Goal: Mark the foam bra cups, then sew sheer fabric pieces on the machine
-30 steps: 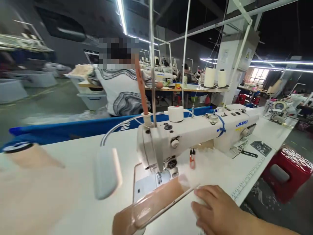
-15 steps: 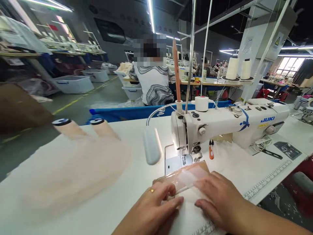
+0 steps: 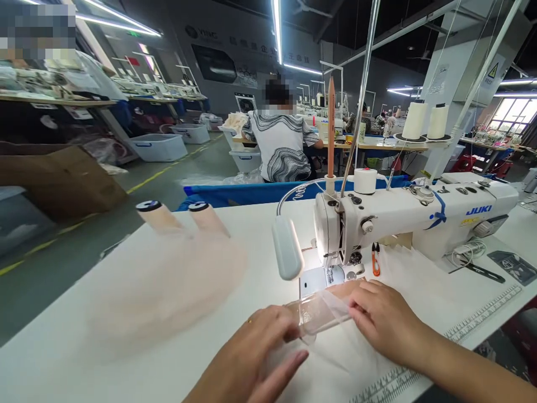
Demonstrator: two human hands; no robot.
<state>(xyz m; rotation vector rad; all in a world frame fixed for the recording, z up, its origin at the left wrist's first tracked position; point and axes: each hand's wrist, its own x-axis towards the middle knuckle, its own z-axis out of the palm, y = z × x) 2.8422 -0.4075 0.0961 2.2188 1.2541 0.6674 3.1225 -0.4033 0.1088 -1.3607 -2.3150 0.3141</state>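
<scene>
A clear plastic strip with tan backing lies slanted in front of the sewing machine's needle area, sheer pale fabric folded over it. My left hand rests its curled fingertips on the strip's left end, thumb held apart. At the right end, my right hand is closed, thumb and forefinger pinching the sheer fabric; its fingertips partly cover it. Just beyond stands the white sewing machine, its lamp lit beside the needle. Orange-handled thread snips lie under the machine arm.
Left on the white table, sheer peach fabric drapes against two thread cones. A ruler tape runs along the front edge. An orange pencil stands on the machine. Ahead, a co-worker sits facing away.
The camera view has swung left, shifting the scene rightward. My left thumb has spread away from the strip. My right hand has moved to the strip's right end and closed on the fabric.
</scene>
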